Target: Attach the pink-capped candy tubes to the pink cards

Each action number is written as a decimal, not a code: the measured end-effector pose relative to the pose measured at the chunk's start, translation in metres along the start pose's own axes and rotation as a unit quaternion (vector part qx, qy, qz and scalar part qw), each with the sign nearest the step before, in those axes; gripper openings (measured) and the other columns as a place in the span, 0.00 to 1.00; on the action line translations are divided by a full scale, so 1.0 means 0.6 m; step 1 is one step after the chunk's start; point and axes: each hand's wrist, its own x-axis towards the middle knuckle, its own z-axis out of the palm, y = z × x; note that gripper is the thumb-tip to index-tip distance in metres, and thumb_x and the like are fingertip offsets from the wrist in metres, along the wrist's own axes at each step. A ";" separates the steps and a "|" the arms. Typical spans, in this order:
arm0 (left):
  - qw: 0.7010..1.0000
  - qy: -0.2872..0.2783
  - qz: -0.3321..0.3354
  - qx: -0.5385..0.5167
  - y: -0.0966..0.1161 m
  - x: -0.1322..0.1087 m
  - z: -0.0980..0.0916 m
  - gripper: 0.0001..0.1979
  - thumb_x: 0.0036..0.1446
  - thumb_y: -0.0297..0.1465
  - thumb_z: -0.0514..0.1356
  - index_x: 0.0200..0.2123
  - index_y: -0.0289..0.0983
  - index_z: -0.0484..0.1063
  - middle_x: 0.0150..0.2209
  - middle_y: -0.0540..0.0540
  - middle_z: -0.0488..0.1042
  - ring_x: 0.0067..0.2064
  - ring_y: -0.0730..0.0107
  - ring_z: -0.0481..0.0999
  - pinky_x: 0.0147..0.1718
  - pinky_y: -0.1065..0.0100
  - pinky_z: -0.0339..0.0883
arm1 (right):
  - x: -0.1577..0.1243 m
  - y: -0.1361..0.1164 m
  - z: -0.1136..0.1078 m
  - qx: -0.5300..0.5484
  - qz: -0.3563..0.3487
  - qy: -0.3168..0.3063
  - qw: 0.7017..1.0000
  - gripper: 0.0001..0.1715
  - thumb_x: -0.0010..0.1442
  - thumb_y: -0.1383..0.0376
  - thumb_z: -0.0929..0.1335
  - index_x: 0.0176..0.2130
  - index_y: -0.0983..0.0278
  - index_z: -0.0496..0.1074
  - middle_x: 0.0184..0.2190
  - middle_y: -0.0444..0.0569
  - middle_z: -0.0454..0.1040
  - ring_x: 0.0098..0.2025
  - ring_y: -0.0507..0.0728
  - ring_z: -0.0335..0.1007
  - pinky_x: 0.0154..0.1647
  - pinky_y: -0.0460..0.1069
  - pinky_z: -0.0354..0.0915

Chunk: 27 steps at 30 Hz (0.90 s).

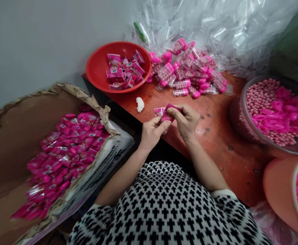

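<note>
Close above the table edge, my left hand (pixel 152 132) and my right hand (pixel 186 123) meet around a small pink printed packet (pixel 167 116). The left thumb and fingers pinch its lower side, while the right thumb presses on its top. Fingers cover much of the packet, so I cannot tell whether it is sealed. A flat pink printed piece (pixel 159 111) shows just behind the left fingertips. To the left of it, a crumpled white scrap (pixel 140 104) lies on the orange-red table (pixel 212 149).
A red bowl (pixel 94 73) holds pink packets. Beyond my hands lie pink-capped tubes of beads (pixel 189 69) and clear empty tubes (pixel 205 27). A torn carton (pixel 108 136) of packets stands left. At right are a bead tub (pixel 240 117) and an orange bucket (pixel 279 183).
</note>
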 end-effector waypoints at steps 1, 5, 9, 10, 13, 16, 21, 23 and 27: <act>1.000 -0.011 -0.013 -0.008 -0.002 -0.001 0.000 0.13 0.49 0.40 0.66 0.31 0.35 0.78 0.24 0.50 0.75 0.25 0.74 0.72 0.27 0.73 0.66 | 0.009 0.005 0.001 0.036 0.043 0.031 0.998 0.17 0.57 0.51 0.69 0.27 0.61 0.71 0.24 0.43 0.72 0.27 0.52 0.68 0.30 0.48 0.67; 0.993 -0.017 -0.064 -0.099 -0.010 0.003 -0.003 0.17 0.48 0.43 0.67 0.30 0.33 0.76 0.26 0.45 0.78 0.26 0.72 0.76 0.28 0.72 0.70 | 0.049 0.012 -0.018 0.118 0.113 0.090 0.983 0.22 0.58 0.47 0.67 0.27 0.61 0.67 0.16 0.38 0.62 0.18 0.47 0.59 0.19 0.43 0.57; 0.975 0.018 -0.075 -0.210 -0.003 0.019 -0.005 0.19 0.43 0.43 0.70 0.29 0.33 0.74 0.24 0.46 0.76 0.25 0.74 0.75 0.28 0.71 0.71 | 0.029 0.003 -0.039 0.124 0.127 -0.005 0.984 0.22 0.56 0.46 0.68 0.30 0.62 0.69 0.22 0.41 0.71 0.21 0.47 0.64 0.20 0.42 0.60; 0.971 0.019 -0.074 -0.228 0.000 0.023 -0.004 0.19 0.42 0.43 0.71 0.28 0.33 0.73 0.24 0.47 0.76 0.26 0.73 0.75 0.29 0.71 0.71 | 0.015 0.001 -0.039 0.132 0.146 -0.038 0.980 0.22 0.55 0.46 0.69 0.31 0.62 0.70 0.24 0.42 0.73 0.22 0.47 0.66 0.21 0.43 0.62; 0.958 0.021 -0.074 -0.277 0.006 0.031 0.005 0.19 0.41 0.42 0.72 0.27 0.33 0.72 0.25 0.47 0.76 0.28 0.73 0.76 0.30 0.71 0.71 | -0.029 0.000 -0.026 0.187 0.219 -0.129 0.949 0.23 0.47 0.50 0.75 0.35 0.63 0.73 0.30 0.44 0.77 0.27 0.48 0.71 0.27 0.44 0.68; 0.947 0.020 -0.084 -0.309 0.008 0.035 0.013 0.19 0.43 0.43 0.71 0.27 0.33 0.72 0.28 0.44 0.77 0.33 0.69 0.78 0.32 0.71 0.71 | -0.051 0.002 -0.009 0.248 0.259 -0.157 0.920 0.23 0.46 0.53 0.76 0.37 0.62 0.73 0.30 0.42 0.78 0.28 0.49 0.73 0.31 0.46 0.72; 0.951 0.016 -0.095 -0.295 0.008 0.042 0.013 0.20 0.40 0.42 0.72 0.27 0.32 0.73 0.31 0.42 0.78 0.38 0.64 0.79 0.34 0.68 0.72 | -0.053 0.001 -0.007 0.230 0.259 -0.139 0.928 0.19 0.47 0.55 0.76 0.34 0.64 0.73 0.25 0.42 0.77 0.24 0.49 0.72 0.28 0.46 0.71; 0.954 0.024 -0.105 -0.281 0.006 0.045 0.012 0.19 0.37 0.39 0.74 0.26 0.31 0.74 0.30 0.43 0.78 0.35 0.66 0.79 0.34 0.69 0.71 | -0.057 0.001 -0.010 0.200 0.238 -0.129 0.942 0.16 0.50 0.55 0.75 0.34 0.63 0.73 0.25 0.42 0.77 0.24 0.49 0.72 0.28 0.46 0.71; 0.956 0.020 -0.113 -0.270 0.002 0.042 0.014 0.16 0.36 0.34 0.74 0.28 0.30 0.77 0.26 0.45 0.77 0.28 0.72 0.76 0.30 0.71 0.69 | -0.069 0.008 -0.009 0.121 0.167 -0.078 0.975 0.14 0.53 0.56 0.73 0.37 0.62 0.73 0.30 0.42 0.77 0.28 0.50 0.72 0.31 0.46 0.70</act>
